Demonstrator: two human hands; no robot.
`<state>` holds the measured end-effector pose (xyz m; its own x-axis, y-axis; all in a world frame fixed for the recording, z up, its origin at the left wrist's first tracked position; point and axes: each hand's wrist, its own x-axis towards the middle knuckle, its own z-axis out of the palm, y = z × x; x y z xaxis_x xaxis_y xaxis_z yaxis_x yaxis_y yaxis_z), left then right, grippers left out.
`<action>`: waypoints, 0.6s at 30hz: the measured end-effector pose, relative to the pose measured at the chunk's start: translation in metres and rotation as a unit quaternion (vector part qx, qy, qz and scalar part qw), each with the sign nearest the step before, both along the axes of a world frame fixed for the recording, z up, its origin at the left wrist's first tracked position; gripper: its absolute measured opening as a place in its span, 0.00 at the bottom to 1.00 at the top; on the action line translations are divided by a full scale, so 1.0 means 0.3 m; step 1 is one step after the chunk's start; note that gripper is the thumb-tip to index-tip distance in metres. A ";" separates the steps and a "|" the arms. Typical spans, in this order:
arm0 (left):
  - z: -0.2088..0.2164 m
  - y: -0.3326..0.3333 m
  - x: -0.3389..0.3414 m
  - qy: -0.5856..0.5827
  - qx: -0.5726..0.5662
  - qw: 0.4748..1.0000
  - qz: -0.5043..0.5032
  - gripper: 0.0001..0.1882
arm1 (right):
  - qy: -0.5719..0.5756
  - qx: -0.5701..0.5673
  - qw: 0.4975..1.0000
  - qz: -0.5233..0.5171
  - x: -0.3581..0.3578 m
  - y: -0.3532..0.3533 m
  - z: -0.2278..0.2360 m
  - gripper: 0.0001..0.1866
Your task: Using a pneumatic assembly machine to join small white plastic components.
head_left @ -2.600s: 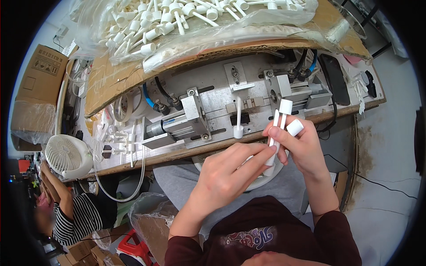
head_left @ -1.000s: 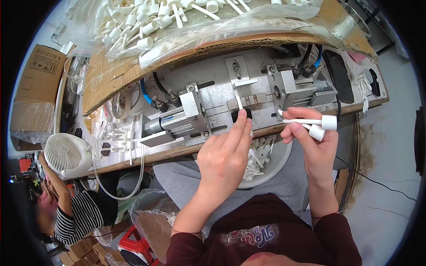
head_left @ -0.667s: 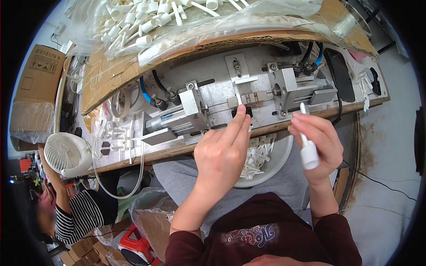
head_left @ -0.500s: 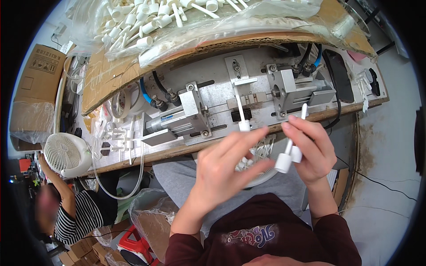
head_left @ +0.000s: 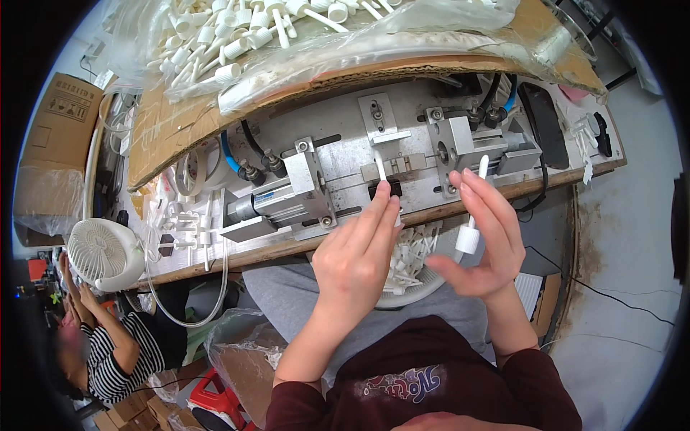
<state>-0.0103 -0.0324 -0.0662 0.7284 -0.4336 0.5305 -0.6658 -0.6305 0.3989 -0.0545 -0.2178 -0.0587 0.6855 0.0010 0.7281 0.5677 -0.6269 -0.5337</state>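
Left hand (head_left: 350,260) right up against the work now, just on the near side of the slotted block (head_left: 394,167), 2 fingers stretched out together with their tips on a white seated capped rod (head_left: 380,164)! That rod lies at the block's left end, its long axis running away from the person with a slight lean to the left, bare end far, capped end near and mostly under those fingers. Can't tell whether the thumb pinches from below; it's hidden. Over to the near right of the block, and here's the right hand (head_left: 492,251): thumb thrown wide, fingers raised, with a white held capped rod (head_left: 468,240) apparently tucked among them. Its cap points towards the person, its bare tip away and slightly right, so the 2 rods splay apart at their far ends. And that's the relation that counts: from the right hand, the block and its rod lie away and to the left, well apart, while the left hand is clearly nearer, already touching. Flanking the block, 1 air cylinder on each side, a left cylinder (head_left: 284,197) and a right cylinder (head_left: 485,147); nearer than the block, a white basket (head_left: 413,296) of small white parts; beyond it, a heap of capped rods (head_left: 251,25).
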 end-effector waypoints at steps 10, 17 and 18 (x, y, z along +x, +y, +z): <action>0.059 -0.001 0.022 -0.026 0.107 0.994 0.006 0.16 | 0.046 0.121 0.987 0.095 -0.024 -0.019 -0.035 0.29; 0.040 0.004 0.025 -0.037 0.076 0.996 0.007 0.16 | 0.067 -0.053 0.996 0.023 -0.016 0.002 0.038 0.18; 0.042 0.006 0.023 -0.032 0.077 0.996 0.004 0.16 | 0.059 -0.066 0.996 0.025 -0.003 0.000 0.038 0.19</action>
<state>-0.0032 -0.0306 -0.0535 0.6991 -0.5074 0.5038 -0.6811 -0.6870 0.2533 -0.0554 -0.2177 -0.0474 0.7635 0.1263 0.6333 0.5371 -0.6687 -0.5142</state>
